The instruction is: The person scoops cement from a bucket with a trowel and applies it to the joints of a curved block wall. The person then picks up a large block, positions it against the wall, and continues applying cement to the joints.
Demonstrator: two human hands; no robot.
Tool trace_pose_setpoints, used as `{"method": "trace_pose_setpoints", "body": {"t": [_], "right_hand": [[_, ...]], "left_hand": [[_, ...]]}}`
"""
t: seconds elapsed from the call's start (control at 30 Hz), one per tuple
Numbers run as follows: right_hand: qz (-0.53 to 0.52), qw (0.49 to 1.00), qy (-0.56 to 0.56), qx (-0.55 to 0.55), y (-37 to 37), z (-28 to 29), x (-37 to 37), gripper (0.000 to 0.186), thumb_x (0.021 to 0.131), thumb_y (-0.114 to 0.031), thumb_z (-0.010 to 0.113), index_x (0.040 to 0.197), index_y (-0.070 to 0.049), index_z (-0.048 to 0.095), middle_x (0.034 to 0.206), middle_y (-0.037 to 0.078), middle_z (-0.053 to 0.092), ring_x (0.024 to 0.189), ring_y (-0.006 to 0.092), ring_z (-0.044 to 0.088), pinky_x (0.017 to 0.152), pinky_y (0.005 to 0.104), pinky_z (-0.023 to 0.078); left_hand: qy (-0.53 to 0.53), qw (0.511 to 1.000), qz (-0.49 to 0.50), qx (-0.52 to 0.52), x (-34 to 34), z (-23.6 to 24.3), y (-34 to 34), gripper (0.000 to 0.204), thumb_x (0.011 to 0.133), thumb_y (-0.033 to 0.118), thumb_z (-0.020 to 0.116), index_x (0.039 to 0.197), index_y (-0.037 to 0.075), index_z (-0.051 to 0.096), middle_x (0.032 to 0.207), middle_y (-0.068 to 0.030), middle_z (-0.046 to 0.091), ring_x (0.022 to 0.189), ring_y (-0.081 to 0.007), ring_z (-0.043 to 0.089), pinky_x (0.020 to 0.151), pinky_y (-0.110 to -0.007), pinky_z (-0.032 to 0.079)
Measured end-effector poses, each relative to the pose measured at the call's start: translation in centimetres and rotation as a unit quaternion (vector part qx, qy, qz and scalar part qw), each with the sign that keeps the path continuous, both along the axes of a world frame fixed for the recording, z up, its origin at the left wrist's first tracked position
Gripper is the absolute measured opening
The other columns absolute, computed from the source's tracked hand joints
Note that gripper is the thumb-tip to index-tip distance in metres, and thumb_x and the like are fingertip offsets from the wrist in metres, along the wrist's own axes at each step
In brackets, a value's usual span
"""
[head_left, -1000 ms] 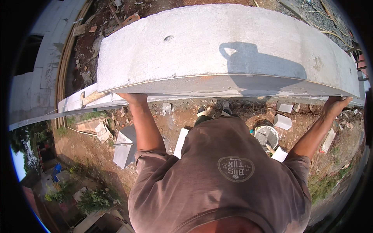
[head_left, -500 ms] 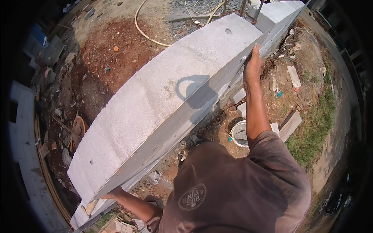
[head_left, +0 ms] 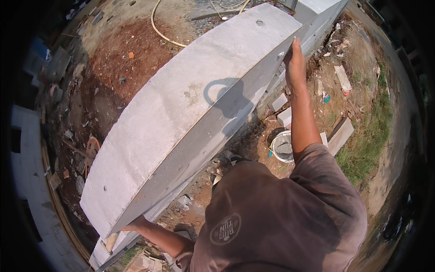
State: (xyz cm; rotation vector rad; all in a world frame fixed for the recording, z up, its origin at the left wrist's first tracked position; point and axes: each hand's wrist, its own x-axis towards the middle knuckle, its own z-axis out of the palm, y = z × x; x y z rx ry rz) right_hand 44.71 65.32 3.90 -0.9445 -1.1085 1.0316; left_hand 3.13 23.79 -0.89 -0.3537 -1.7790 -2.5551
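I hold a long, pale grey concrete slab (head_left: pixel 176 118) that runs diagonally across the view, with a shadow on it. My left hand (head_left: pixel 136 225) grips it near the lower-left end, fingers partly hidden beneath its edge. My right hand (head_left: pixel 295 68) grips its side toward the upper-right end. Under the slab runs a wall of similar blocks (head_left: pixel 318 10). A wooden-handled object (head_left: pixel 110 243) lies on that wall beside my left hand.
A bucket of grey mix (head_left: pixel 283 147), loose white blocks (head_left: pixel 284 116) and boards (head_left: pixel 340 133) lie on the dirt to the right. Beyond the slab are reddish soil, a hose (head_left: pixel 163 34) and an orange object (head_left: pixel 92 150). Bamboo poles (head_left: pixel 68 217) lie at left.
Since a second ago the view has swung round, so the slab now runs diagonally. Over the last half second it shifted slightly up the picture. Both hands stay on it.
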Motion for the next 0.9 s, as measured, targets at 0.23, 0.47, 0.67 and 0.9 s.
{"method": "trace_pose_setpoints", "body": {"t": [0.23,0.47,0.67,0.9], "right_hand": [[-0.028,0.995,-0.067,-0.07,0.2,-3.3,3.8,0.063,0.093,-0.048,0.037,0.111,0.009,0.057,0.107,0.018,0.061,0.105,0.023,0.056,0.095,0.0338,0.039],[0.011,0.992,-0.08,-0.094,-1.4,-8.1,4.2,0.041,0.09,-0.033,0.055,0.11,0.003,0.06,0.107,0.012,0.062,0.105,0.0198,0.056,0.095,0.0328,0.039],[-0.022,0.99,-0.133,-0.045,-1.5,-10.2,3.2,0.035,0.084,-0.03,0.064,0.109,-0.006,0.063,0.116,0.012,0.057,0.108,0.0243,0.055,0.092,0.0335,0.041],[0.045,0.997,-0.059,-0.016,-0.6,-11.2,4.4,0.028,0.082,-0.016,0.067,0.107,-0.004,0.064,0.119,0.015,0.055,0.112,0.025,0.052,0.093,0.0354,0.041]], "left_hand": [[0.035,0.99,0.038,-0.134,0.3,0.0,-0.6,0.064,0.08,0.055,0.044,0.118,0.004,0.046,0.119,-0.0169,0.046,0.112,-0.0327,0.044,0.095,-0.049,0.036],[0.043,0.994,-0.01,-0.098,2.2,2.4,2.6,0.054,0.081,0.048,0.05,0.105,0.001,0.053,0.111,-0.0187,0.052,0.105,-0.0331,0.05,0.088,-0.05,0.043],[0.029,0.995,-0.052,-0.083,3.2,3.7,3.3,0.056,0.081,0.05,0.049,0.108,0.002,0.052,0.113,-0.0182,0.051,0.107,-0.0332,0.049,0.089,-0.05,0.042],[0.007,0.991,-0.083,-0.103,4.4,4.4,6.0,0.058,0.08,0.052,0.048,0.11,0.003,0.05,0.115,-0.0176,0.05,0.109,-0.0333,0.048,0.091,-0.051,0.041]]}}
